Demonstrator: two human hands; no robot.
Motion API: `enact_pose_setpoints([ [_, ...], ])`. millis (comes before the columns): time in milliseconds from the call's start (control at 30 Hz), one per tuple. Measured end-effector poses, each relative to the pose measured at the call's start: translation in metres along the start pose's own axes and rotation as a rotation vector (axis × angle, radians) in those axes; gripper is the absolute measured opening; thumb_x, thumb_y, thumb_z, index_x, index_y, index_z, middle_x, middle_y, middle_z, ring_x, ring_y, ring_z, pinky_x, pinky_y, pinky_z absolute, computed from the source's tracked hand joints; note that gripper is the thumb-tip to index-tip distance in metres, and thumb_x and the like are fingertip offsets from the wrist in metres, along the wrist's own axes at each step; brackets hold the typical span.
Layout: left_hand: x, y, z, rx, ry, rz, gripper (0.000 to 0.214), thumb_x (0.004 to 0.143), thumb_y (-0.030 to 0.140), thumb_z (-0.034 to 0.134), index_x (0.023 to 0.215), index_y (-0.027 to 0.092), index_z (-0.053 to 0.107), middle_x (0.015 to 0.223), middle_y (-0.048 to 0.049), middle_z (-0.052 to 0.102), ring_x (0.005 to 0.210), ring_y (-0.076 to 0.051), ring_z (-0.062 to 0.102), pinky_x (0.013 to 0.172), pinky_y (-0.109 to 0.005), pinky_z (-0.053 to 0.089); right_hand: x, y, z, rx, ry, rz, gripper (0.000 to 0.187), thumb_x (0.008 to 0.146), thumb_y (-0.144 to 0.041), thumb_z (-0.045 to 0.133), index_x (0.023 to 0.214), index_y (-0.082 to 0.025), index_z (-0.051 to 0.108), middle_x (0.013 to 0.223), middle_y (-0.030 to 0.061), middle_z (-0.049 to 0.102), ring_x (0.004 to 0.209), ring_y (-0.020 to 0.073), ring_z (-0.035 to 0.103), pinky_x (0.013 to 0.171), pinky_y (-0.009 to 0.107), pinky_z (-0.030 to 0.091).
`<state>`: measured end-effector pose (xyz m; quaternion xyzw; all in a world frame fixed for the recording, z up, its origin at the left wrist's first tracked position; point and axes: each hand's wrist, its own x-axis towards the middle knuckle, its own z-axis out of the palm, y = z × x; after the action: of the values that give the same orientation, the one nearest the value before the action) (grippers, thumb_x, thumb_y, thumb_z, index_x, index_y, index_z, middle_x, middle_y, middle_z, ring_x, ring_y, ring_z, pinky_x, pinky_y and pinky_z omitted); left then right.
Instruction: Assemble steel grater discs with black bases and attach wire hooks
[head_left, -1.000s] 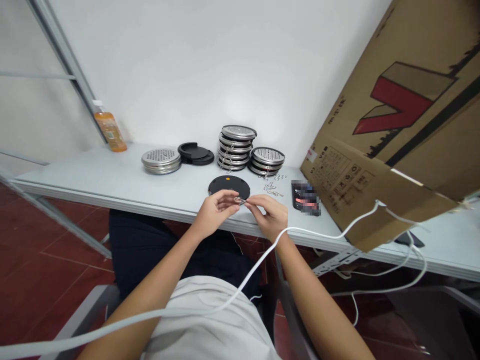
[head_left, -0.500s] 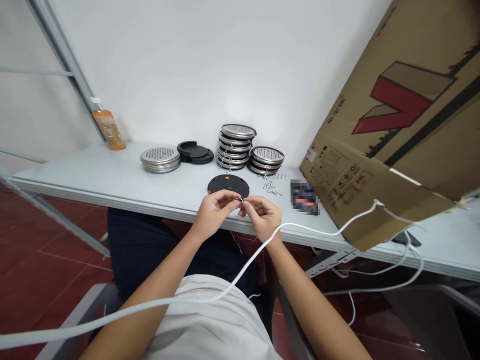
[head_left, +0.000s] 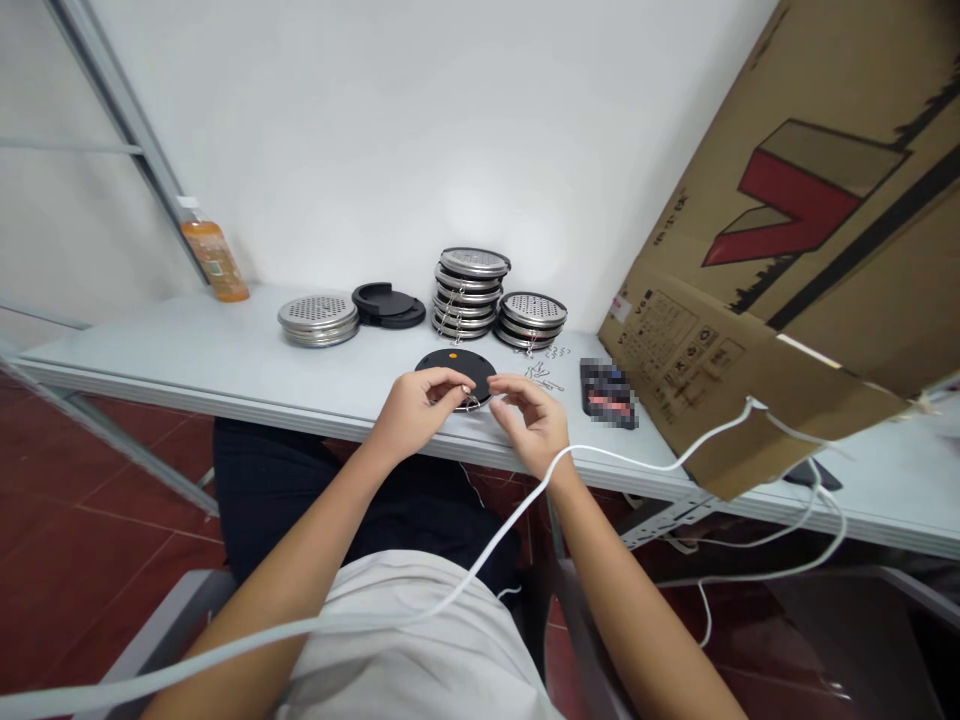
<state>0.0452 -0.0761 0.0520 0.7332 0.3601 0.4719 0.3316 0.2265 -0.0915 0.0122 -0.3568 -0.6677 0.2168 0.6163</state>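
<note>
left hand (head_left: 411, 412): thumb and forefinger pinched on a small metal piece (head_left: 471, 403); held above the near edge of the table (head_left: 352, 390).
small metal piece: thin, shiny, partly hidden by the fingertips; over the front part of the black disc (head_left: 457, 371); exact form too small to tell.
right hand (head_left: 538, 425): fingers loosely curled, thumb and forefinger spread apart; just beside the small metal piece, near the right side of the black disc.
black disc: round, flat, one orange spot (head_left: 453, 356) toward its far rim; lying on the table, front partly covered by the left hand.
loose wire bits (head_left: 541, 376): thin, silvery, scattered on the table to the right of the black disc.
tall stack (head_left: 471, 300): round silver pieces with dark layers between, perforated top; behind the black disc.
short stack (head_left: 531, 320): same kind, fewer layers; just right of the tall stack.
silver pile (head_left: 319, 320): perforated top; left of the black trays (head_left: 388, 306).
black trays: round, upper one with a notched raised rim; left of the tall stack.
bottle (head_left: 215, 262): orange contents, white cap; far left, upright.
dark flat item (head_left: 607, 393): surface pixelated; beside the cardboard box (head_left: 750, 310).
cardboard box: large, red mark; right end.
white cable (head_left: 450, 595): crosses in front of the right wrist.
</note>
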Motion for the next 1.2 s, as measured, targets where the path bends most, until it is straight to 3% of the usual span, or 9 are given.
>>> enact_pose_setpoints([
  [67,0.002,0.004,0.001,0.065,-0.037,0.018,0.015,0.085,0.027,0.063,0.089,0.018,0.075,0.088,-0.0032,0.075,0.081,-0.018,0.069,0.074,-0.026,0.053,0.002,-0.002,0.001,-0.038,-0.053,-0.025,0.023,0.082,-0.029,0.072,0.104,-0.022,0.069,0.099,0.0067,0.071,0.089,0.0194,0.067,0.081,0.035,0.055],
  [167,0.004,0.003,0.002,0.043,-0.068,-0.006,0.017,0.085,0.030,0.063,0.087,0.017,0.073,0.084,-0.0033,0.075,0.078,-0.017,0.069,0.072,-0.026,0.053,0.007,-0.003,0.002,-0.095,-0.072,-0.028,0.016,0.086,-0.028,0.068,0.100,-0.022,0.071,0.086,0.0040,0.073,0.076,0.0169,0.067,0.075,0.032,0.054],
  [400,0.015,-0.022,-0.012,0.232,-0.098,0.055,0.020,0.085,0.030,0.061,0.096,0.019,0.073,0.090,-0.0023,0.075,0.082,-0.017,0.068,0.077,-0.027,0.053,0.035,0.010,-0.008,-0.306,-0.320,-0.097,0.012,0.090,-0.021,0.061,0.092,-0.020,0.072,0.086,0.0050,0.071,0.073,0.0157,0.063,0.067,0.029,0.049],
  [533,0.028,-0.037,-0.020,0.343,-0.109,0.165,0.022,0.086,0.023,0.054,0.097,0.020,0.073,0.105,-0.0040,0.073,0.102,-0.021,0.066,0.094,-0.033,0.051,0.042,0.024,-0.004,-0.373,-0.402,-0.174,0.014,0.091,-0.017,0.059,0.092,-0.020,0.072,0.088,0.0059,0.070,0.078,0.0166,0.063,0.072,0.030,0.049],
  [633,0.034,-0.047,-0.019,0.363,-0.173,0.213,0.030,0.089,0.022,0.047,0.105,0.021,0.073,0.122,-0.0053,0.069,0.125,-0.021,0.056,0.109,-0.034,0.041,0.041,0.033,-0.002,-0.370,-0.428,-0.228,0.015,0.092,-0.017,0.057,0.095,-0.020,0.071,0.090,0.0063,0.070,0.082,0.0176,0.065,0.075,0.031,0.050],
  [867,0.030,-0.066,-0.010,0.623,-0.299,0.052,0.046,0.101,0.042,0.031,0.134,0.028,0.058,0.148,-0.0020,0.049,0.144,-0.024,0.034,0.121,-0.053,0.017,0.038,0.041,-0.003,-0.351,-0.416,-0.284,0.014,0.092,-0.016,0.056,0.092,-0.021,0.069,0.091,0.0057,0.070,0.083,0.0173,0.065,0.076,0.030,0.051],
  [1000,0.029,-0.064,-0.011,0.668,-0.344,-0.022,0.047,0.101,0.050,0.025,0.138,0.040,0.051,0.153,0.0051,0.041,0.149,-0.029,0.019,0.114,-0.071,0.000,0.038,0.042,-0.003,-0.363,-0.436,-0.312,0.014,0.094,-0.017,0.053,0.091,-0.020,0.066,0.089,0.0059,0.066,0.082,0.0170,0.062,0.075,0.030,0.050],
  [1100,0.031,-0.063,-0.012,0.681,-0.383,-0.058,0.049,0.100,0.055,0.024,0.139,0.042,0.050,0.156,0.0074,0.037,0.150,-0.030,0.017,0.114,-0.071,0.008,0.038,0.043,-0.004,-0.394,-0.469,-0.333,0.016,0.096,-0.019,0.050,0.089,-0.019,0.065,0.088,0.0062,0.064,0.082,0.0170,0.060,0.075,0.029,0.048],
  [1200,0.033,-0.066,-0.012,0.691,-0.401,-0.061,0.052,0.098,0.060,0.024,0.138,0.042,0.052,0.157,0.0083,0.035,0.150,-0.029,0.017,0.118,-0.061,0.016,0.041,0.043,-0.006,-0.422,-0.511,-0.344,0.018,0.097,-0.020,0.048,0.088,-0.019,0.064,0.087,0.0059,0.062,0.080,0.0163,0.058,0.074,0.028,0.047],
])
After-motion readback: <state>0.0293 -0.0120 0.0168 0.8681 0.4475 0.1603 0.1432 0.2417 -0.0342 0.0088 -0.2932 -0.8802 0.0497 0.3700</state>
